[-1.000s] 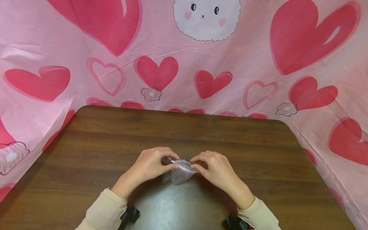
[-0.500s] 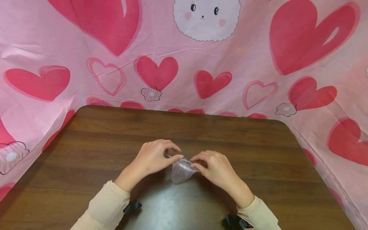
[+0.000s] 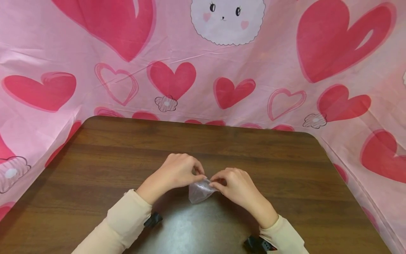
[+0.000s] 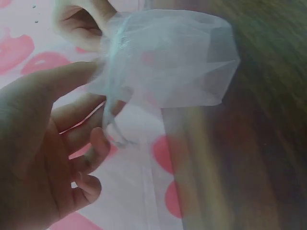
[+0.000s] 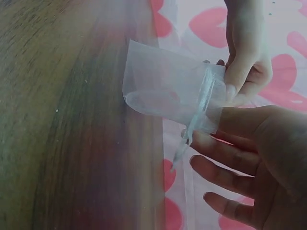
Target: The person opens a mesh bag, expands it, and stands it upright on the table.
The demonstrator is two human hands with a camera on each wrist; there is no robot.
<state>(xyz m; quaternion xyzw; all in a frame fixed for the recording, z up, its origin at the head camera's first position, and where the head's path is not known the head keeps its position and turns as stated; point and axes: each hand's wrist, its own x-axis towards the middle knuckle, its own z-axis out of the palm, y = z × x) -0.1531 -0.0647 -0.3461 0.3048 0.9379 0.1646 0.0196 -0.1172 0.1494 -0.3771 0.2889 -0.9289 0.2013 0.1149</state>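
Note:
A small sheer white drawstring pouch [image 3: 200, 193] hangs between the hands above the table, its mouth upward and its body hanging down. The left hand [image 3: 180, 171] pinches the mouth edge between thumb and fingers, close beside the fingertips of the right hand [image 3: 237, 185]. With thumb and forefinger, the right hand pinches the other side of the mouth. In the left wrist view a whitish drawstring [image 4: 117, 52] runs along the pouch's neck and its loose end dangles. Through the thin mesh, the right wrist view of the pouch [image 5: 158, 81] shows no clear contents.
The dark brown wooden table [image 3: 133, 144] has rounded far corners. A pink cloth with red hearts [image 3: 172, 79] stands behind it and along both sides. Black wrist devices sit under both cream sleeves [image 3: 127, 218].
The left hand first lifted its fingers off the pouch's left side, then moved right along the mouth and pinched it nearer the right hand. The right hand stays almost still.

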